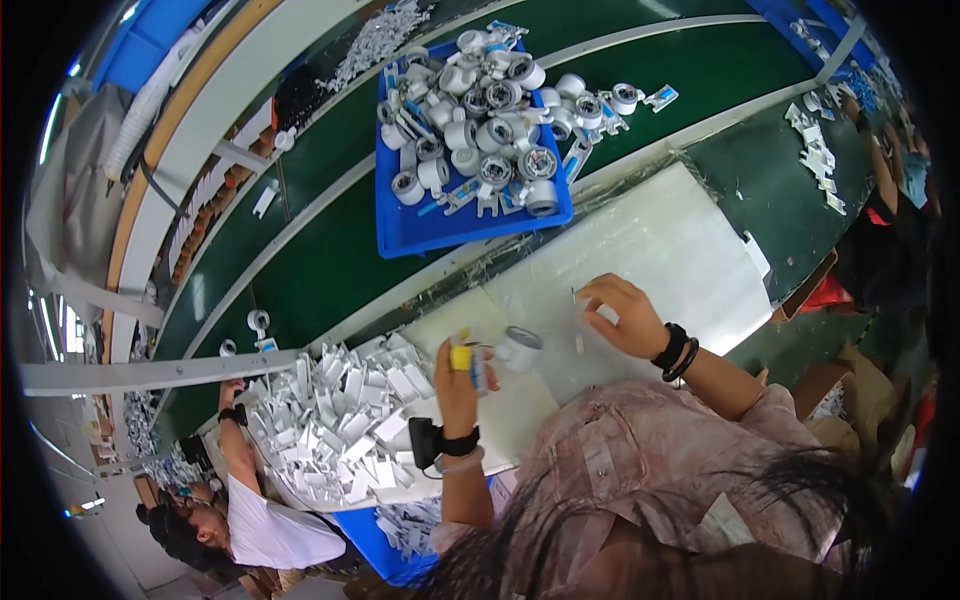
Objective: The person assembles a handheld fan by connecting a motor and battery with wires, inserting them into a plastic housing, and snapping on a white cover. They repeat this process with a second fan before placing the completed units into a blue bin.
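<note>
My left hand (pixel 458 385) is closed around a white plastic unit with a round, grey-rimmed head (pixel 520 347), which sticks out to the right of the fingers. Yellow wrapping (pixel 460 358) shows at that hand, and a patch of blue is beside it. To the right, my right hand (pixel 625 315) hovers over the pale work sheet (pixel 660 250), its fingers bent and the thumb apart from the forefinger. A small, blurred whitish piece lies below its fingertips, too unclear to name.
A blue tray (pixel 420 235) heaped with similar round-headed white units stands on the green conveyor (pixel 330 260). A pile of white plastic pieces (pixel 345 420) lies to my left, by a metal bar (pixel 160 376). Another person (pixel 270 525) works at far left; someone else's arm shows at far right.
</note>
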A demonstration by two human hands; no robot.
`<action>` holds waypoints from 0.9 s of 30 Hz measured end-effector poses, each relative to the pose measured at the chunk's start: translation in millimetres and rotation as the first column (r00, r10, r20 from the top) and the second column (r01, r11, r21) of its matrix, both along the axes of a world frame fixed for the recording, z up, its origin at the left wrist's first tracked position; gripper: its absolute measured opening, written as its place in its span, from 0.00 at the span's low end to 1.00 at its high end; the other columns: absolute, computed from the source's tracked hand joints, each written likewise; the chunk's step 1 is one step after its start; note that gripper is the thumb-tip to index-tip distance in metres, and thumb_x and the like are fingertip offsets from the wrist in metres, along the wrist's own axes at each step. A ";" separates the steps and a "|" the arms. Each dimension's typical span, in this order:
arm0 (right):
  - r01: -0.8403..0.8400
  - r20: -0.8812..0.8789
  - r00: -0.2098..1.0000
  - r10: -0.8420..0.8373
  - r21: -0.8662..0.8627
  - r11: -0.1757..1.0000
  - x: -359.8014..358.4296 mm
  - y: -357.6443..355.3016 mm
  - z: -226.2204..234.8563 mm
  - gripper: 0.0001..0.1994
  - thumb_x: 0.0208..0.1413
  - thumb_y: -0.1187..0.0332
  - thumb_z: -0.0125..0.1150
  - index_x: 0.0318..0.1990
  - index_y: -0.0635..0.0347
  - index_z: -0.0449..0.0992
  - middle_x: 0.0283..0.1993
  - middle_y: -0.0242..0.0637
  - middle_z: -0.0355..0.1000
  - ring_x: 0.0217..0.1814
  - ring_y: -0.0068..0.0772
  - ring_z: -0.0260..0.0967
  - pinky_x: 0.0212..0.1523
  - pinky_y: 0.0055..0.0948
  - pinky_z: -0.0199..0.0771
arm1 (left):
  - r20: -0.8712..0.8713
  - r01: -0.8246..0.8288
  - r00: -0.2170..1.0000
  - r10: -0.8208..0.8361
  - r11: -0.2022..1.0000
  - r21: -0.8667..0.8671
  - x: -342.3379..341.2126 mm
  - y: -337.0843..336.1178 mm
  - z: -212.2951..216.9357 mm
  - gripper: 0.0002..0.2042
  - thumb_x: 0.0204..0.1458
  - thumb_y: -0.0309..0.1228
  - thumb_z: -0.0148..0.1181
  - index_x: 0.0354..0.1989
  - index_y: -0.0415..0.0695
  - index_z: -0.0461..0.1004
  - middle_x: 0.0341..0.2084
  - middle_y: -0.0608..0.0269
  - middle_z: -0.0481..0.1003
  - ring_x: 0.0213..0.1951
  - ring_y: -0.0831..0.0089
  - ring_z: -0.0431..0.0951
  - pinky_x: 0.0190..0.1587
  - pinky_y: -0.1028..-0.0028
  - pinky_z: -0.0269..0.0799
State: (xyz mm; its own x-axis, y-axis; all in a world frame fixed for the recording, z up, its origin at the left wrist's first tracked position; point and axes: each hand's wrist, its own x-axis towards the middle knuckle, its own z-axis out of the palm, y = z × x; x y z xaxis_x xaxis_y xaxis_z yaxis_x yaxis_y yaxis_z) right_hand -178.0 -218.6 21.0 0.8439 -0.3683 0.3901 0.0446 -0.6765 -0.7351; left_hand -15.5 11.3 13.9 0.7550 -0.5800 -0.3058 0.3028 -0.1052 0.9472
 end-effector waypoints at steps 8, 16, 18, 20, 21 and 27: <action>0.293 -0.206 0.917 -0.342 -0.236 0.927 54.9 -145.8 -90.7 0.13 0.49 0.75 0.58 0.45 0.54 0.73 0.42 0.38 0.70 0.37 0.45 0.72 0.39 0.41 0.72 | 0.450 -0.400 0.849 0.277 0.893 0.206 196.2 30.6 -64.4 0.15 0.63 0.34 0.45 0.55 0.41 0.62 0.29 0.59 0.74 0.14 0.76 0.70 0.15 0.79 0.68; 0.176 -0.044 0.918 -0.395 -0.846 0.502 137.3 -244.1 -116.1 0.13 0.50 0.68 0.55 0.44 0.48 0.76 0.43 0.34 0.68 0.45 0.35 0.68 0.46 0.36 0.63 | 0.917 -0.604 0.400 -0.013 0.748 0.274 247.8 35.7 -123.3 0.27 0.50 0.22 0.59 0.59 0.31 0.59 0.54 0.37 0.64 0.58 0.47 0.63 0.61 0.56 0.57; 0.045 -0.183 0.882 -0.434 -0.885 0.464 144.3 -266.2 -120.9 0.09 0.50 0.65 0.55 0.36 0.46 0.81 0.44 0.33 0.68 0.49 0.35 0.66 0.47 0.36 0.63 | 0.901 -0.553 0.432 -0.031 0.780 0.293 221.4 29.0 -129.4 0.25 0.50 0.19 0.56 0.59 0.32 0.59 0.55 0.40 0.64 0.59 0.48 0.62 0.62 0.56 0.56; -0.018 -0.177 0.937 -0.300 -0.884 0.466 146.0 -281.1 -114.2 0.08 0.49 0.65 0.56 0.31 0.46 0.83 0.45 0.33 0.68 0.49 0.35 0.65 0.49 0.36 0.63 | 0.874 -0.410 0.485 -0.005 0.882 0.232 191.0 34.7 -135.9 0.25 0.51 0.18 0.58 0.59 0.32 0.61 0.56 0.45 0.63 0.59 0.55 0.64 0.62 0.62 0.60; -0.076 -0.237 0.936 -0.259 -0.856 0.511 145.2 -286.7 -110.6 0.06 0.45 0.65 0.59 0.29 0.46 0.83 0.47 0.33 0.69 0.51 0.36 0.65 0.50 0.36 0.64 | 0.851 -0.380 0.524 -0.031 0.886 0.266 174.2 33.7 -133.2 0.24 0.51 0.17 0.57 0.58 0.34 0.63 0.56 0.48 0.64 0.58 0.57 0.64 0.61 0.63 0.61; -0.077 -0.182 0.980 -0.076 -0.706 0.704 117.4 -262.9 -64.5 0.05 0.38 0.65 0.66 0.25 0.50 0.81 0.51 0.33 0.69 0.56 0.37 0.63 0.52 0.36 0.63 | 0.466 -0.179 0.883 0.048 0.954 0.240 77.4 16.3 -106.8 0.19 0.53 0.14 0.48 0.54 0.37 0.68 0.52 0.51 0.70 0.54 0.60 0.71 0.57 0.69 0.64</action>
